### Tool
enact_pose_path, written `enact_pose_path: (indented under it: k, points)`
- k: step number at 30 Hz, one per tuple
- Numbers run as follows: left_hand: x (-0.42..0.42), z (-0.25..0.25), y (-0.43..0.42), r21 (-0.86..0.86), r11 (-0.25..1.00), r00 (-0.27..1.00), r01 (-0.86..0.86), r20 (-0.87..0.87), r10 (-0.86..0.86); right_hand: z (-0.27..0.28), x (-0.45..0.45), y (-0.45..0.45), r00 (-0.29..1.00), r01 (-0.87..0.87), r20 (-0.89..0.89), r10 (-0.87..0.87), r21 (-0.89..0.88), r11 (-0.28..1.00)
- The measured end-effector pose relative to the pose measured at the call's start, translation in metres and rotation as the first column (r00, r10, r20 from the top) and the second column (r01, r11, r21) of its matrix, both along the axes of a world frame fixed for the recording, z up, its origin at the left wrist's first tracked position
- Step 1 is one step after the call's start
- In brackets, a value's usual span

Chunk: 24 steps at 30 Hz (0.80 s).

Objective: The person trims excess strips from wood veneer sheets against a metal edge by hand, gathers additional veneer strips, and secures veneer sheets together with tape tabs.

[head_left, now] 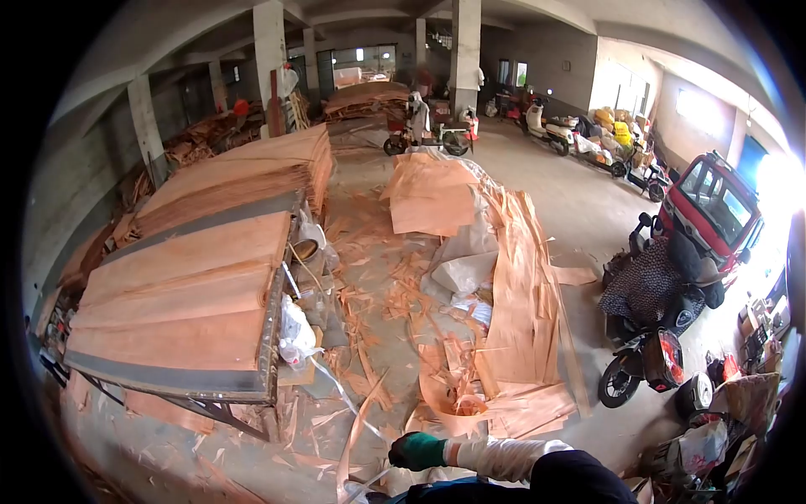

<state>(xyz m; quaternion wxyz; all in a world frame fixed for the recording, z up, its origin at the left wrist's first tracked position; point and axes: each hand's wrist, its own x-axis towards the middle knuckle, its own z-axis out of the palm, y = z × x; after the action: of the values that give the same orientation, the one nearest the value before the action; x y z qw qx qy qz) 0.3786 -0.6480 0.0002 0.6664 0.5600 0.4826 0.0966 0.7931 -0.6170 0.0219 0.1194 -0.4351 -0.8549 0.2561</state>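
My right hand (417, 451), in a green and dark glove, reaches in from the lower right across the bottom edge. Its fingers look curled closed; whatever they hold, if anything, is hidden. A long thin veneer strip (357, 433) stands just left of the hand, and a pale ribbon (340, 388) runs down towards it. Beyond the hand, a curled veneer piece (457, 406) lies with torn scraps beside long veneer sheets (525, 294). My left hand is out of view.
At left, wide veneer sheets (180, 294) cover a metal-framed table, with a thick veneer stack (243, 172) behind it. Scraps (357, 311) litter the floor. At right stand a motorcycle (620, 380), a red vehicle (714, 206) and piled bags (701, 449). Concrete pillars (466, 59) rise farther back.
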Motion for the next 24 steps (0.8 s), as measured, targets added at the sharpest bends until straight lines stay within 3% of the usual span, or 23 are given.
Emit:
enact_pose_path:
  k: [3, 5, 8, 10, 12, 14, 16, 17, 20, 21, 24]
  points:
    - [0.021, 0.025, -0.017, 0.513, 0.858, 0.971, -0.009, -0.202, 0.131, -0.011, 0.019, -0.019, 0.997, 0.082, -0.017, -0.081, 0.046, 0.996]
    - [0.033, 0.021, -0.021, 0.8, 0.6, 0.937, 0.015, -0.22, 0.27, -0.023, 0.027, -0.033, 0.986, 0.156, -0.072, -0.152, 0.061, 0.986]
    - [0.089, 0.072, -0.004, 0.791, 0.611, 0.94, 0.036, -0.234, 0.248, -0.034, 0.042, -0.047, 0.988, 0.12, -0.102, -0.113, 0.073, 0.99]
    - [0.134, 0.089, 0.006, 0.736, 0.678, 0.984, -0.001, -0.119, 0.132, -0.029, 0.046, -0.055, 0.998, 0.056, -0.028, -0.055, 0.02, 0.998]
    - [0.182, 0.095, 0.016, 0.819, 0.538, 0.979, 0.2, -0.184, -0.084, -0.005, 0.047, -0.061, 1.0, -0.016, 0.012, 0.016, -0.054, 0.998]
    - [0.228, 0.093, 0.016, 0.841, 0.469, 0.948, 0.271, -0.151, -0.279, 0.016, 0.046, -0.06, 1.0, -0.02, 0.011, 0.022, -0.148, 0.989]
    - [0.267, 0.102, 0.018, 0.7, 0.515, 0.801, 0.496, -0.138, -0.583, 0.032, 0.05, -0.065, 0.999, 0.03, -0.025, -0.038, -0.26, 0.965]
    - [0.27, 0.084, 0.014, 0.575, 0.694, 0.839, 0.434, 0.023, -0.544, 0.025, 0.05, -0.069, 0.982, 0.126, -0.104, -0.156, -0.245, 0.961]
    - [0.269, 0.062, 0.024, 0.345, 0.735, 0.808, 0.584, -0.167, -0.564, 0.035, 0.067, -0.075, 0.999, 0.042, 0.04, -0.033, -0.238, 0.97]
    - [0.267, 0.059, 0.022, 0.392, 0.709, 0.809, 0.587, -0.245, -0.534, 0.028, 0.071, -0.078, 0.996, 0.084, 0.024, -0.08, -0.266, 0.96]
    - [0.253, 0.026, 0.019, 0.605, 0.621, 0.806, 0.499, -0.062, -0.588, 0.021, 0.075, -0.086, 0.982, 0.155, -0.067, -0.176, -0.246, 0.957]
